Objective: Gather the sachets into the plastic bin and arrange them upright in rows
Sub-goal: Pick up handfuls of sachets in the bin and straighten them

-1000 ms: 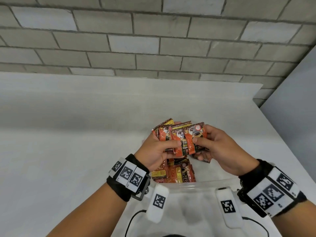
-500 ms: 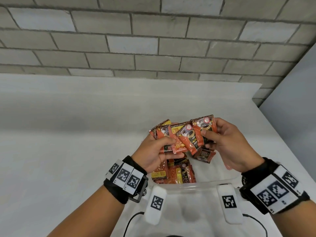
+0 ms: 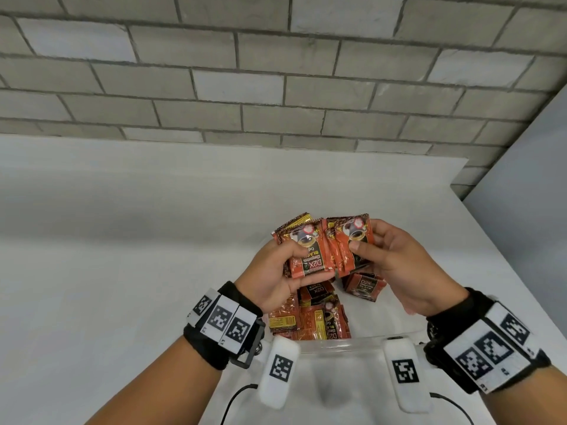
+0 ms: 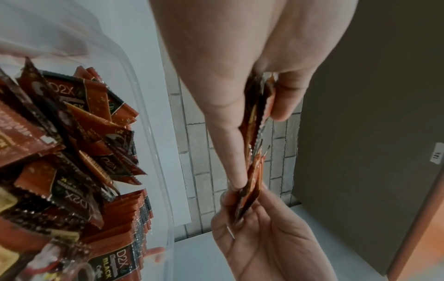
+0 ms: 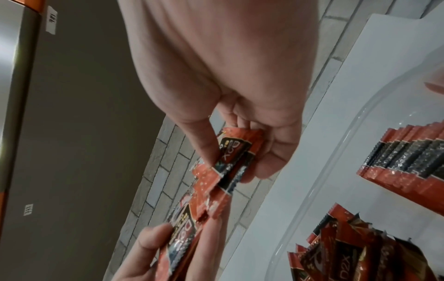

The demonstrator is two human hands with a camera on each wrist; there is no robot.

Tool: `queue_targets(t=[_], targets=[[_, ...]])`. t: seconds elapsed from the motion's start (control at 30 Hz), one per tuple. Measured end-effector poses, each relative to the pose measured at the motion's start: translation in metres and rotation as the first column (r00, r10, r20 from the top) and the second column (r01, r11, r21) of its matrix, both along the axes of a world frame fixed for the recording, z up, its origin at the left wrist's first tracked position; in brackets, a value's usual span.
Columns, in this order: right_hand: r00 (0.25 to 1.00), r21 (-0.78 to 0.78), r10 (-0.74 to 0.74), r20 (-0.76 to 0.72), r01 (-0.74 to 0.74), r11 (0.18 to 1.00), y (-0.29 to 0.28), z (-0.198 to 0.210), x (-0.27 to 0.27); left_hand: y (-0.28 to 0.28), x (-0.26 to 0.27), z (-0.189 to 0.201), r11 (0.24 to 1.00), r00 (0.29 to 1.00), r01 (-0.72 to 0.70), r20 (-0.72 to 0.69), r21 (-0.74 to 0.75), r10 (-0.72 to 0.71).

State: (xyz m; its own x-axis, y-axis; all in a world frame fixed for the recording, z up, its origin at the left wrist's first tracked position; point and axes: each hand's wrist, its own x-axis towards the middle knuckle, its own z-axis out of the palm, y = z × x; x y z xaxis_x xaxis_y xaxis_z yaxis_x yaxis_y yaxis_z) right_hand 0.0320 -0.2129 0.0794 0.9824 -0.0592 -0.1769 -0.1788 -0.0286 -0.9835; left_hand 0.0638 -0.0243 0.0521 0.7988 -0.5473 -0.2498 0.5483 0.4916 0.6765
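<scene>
Above the clear plastic bin (image 3: 340, 344) both hands hold fanned stacks of red-orange coffee sachets. My left hand (image 3: 277, 271) pinches a bundle of sachets (image 3: 310, 254) between thumb and fingers. My right hand (image 3: 388, 259) pinches a second, smaller bundle (image 3: 352, 240) that touches the first. Edge-on, the held sachets (image 4: 253, 171) show between both hands in the left wrist view; the right wrist view has them (image 5: 223, 171) under my thumb. Inside the bin lie loose sachets (image 3: 319, 320) and an upright row (image 5: 406, 167).
The bin stands on a white table (image 3: 122, 271) near its front edge. A brick wall (image 3: 276, 72) rises behind the table. A grey panel (image 3: 527, 185) borders the table at the right. Cables from the wrist cameras hang below my arms.
The sachets, first one overlapping fan held by both hands, now sit as two bundles side by side, slightly higher above the bin. My right hand has re-gripped its part.
</scene>
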Motion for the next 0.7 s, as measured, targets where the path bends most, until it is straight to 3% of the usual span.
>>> queue_targets(t=[0.17,0.27,0.37,0.5,0.7], targets=[[0.998,0.149,0.055,-0.037,-0.048,0.988,-0.001,0.002,-0.001,-0.001,-0.002,0.001,0.986,0.983,0.005,0.182,0.166,-0.036],[0.989,0.118,0.132,-0.063,-0.124,0.985,0.003,0.001,-0.002,-0.003,-0.004,0.002,0.969,0.966,0.007,0.249,0.245,-0.069],[0.989,0.066,0.138,-0.059,-0.134,0.989,0.004,0.001,0.0,-0.003,-0.003,0.003,0.97,0.972,0.026,0.222,0.241,-0.081],[0.999,0.06,0.051,-0.015,-0.05,0.997,-0.007,0.004,0.004,0.004,0.001,0.004,0.999,0.998,-0.005,0.058,0.033,0.004],[0.994,0.058,0.108,-0.009,-0.108,0.993,-0.015,0.014,0.005,0.003,0.003,0.004,0.961,0.973,0.013,0.219,0.275,-0.076]])
